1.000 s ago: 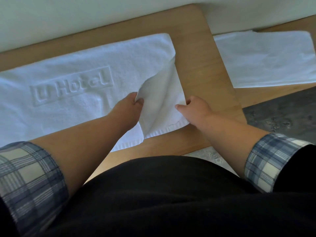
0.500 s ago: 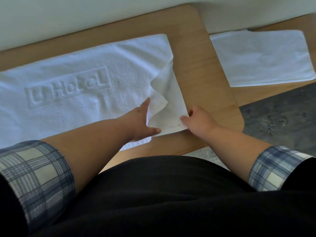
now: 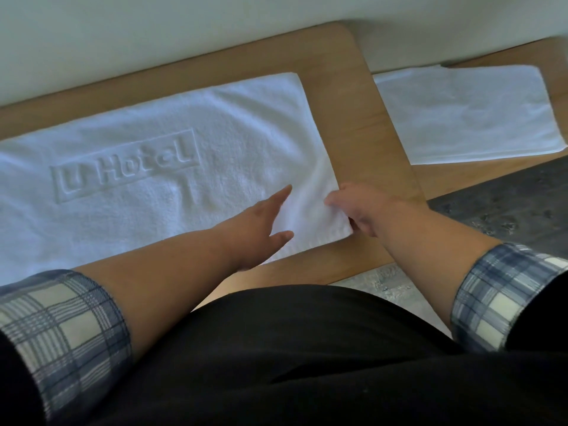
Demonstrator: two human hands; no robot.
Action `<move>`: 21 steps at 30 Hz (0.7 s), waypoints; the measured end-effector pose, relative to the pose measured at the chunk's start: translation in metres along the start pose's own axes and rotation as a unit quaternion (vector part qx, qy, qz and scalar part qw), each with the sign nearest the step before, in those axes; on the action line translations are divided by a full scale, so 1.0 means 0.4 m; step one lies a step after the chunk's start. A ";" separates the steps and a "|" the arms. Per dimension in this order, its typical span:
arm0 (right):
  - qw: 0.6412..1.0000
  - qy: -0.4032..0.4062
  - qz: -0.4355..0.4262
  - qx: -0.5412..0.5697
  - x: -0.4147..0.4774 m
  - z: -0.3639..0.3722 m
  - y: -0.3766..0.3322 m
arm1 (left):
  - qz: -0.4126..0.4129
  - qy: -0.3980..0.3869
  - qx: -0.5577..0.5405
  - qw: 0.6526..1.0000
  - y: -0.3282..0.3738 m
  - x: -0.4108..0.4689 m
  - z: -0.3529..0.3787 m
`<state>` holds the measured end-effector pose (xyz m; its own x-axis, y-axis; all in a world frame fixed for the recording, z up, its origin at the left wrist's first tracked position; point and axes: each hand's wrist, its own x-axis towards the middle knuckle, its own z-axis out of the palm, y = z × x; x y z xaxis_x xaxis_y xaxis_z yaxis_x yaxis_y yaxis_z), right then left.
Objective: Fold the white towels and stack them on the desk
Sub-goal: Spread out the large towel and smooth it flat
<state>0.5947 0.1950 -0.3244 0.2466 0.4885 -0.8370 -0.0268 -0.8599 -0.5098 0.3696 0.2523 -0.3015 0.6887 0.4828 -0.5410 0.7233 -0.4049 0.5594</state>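
The embossed hotel towel (image 3: 153,167) lies spread along the desk (image 3: 353,118) toward its front edge, where the left hand (image 3: 255,226) presses flat, fingers straight, to anchor it while the right hand (image 3: 368,207) pinches its right corner, apparently squaring the layers.

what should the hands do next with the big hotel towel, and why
Probably lift the near right corner and carry that end leftward, folding it in half. The hotel towel lies spread flat on the desk, the right hand pinches that corner, and the left hand rests flat on the cloth beside it, ready to steady it.
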 end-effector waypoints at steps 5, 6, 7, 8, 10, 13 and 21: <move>0.992 -0.071 -0.007 0.106 0.047 -0.043 -0.026 | -0.065 0.061 0.074 0.993 -0.071 -0.008 -0.015; 0.990 -0.069 -0.021 0.124 0.063 -0.042 -0.052 | -0.070 0.074 0.081 0.991 -0.082 -0.009 -0.018; 0.988 -0.069 -0.030 0.135 0.080 -0.039 -0.082 | -0.075 0.085 0.091 0.989 -0.092 -0.008 -0.022; 0.987 -0.072 -0.037 0.142 0.099 -0.034 -0.114 | -0.080 0.094 0.103 0.987 -0.101 -0.008 -0.026; 0.986 -0.081 -0.046 0.140 0.132 -0.019 -0.180 | -0.092 0.112 0.121 0.982 -0.119 -0.012 -0.032; 0.987 -0.082 -0.055 0.129 0.177 -0.005 -0.263 | -0.102 0.121 0.137 0.978 -0.137 -0.026 -0.033; 0.982 -0.093 -0.072 0.147 0.248 0.002 -0.395 | -0.139 0.135 0.128 0.972 -0.175 -0.067 -0.034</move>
<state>0.6227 0.3795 -0.3271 0.0880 0.6447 -0.7593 -0.2888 -0.7130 -0.6389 0.2998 0.2784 -0.3177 0.4506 0.7743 -0.4443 0.8927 -0.3929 0.2206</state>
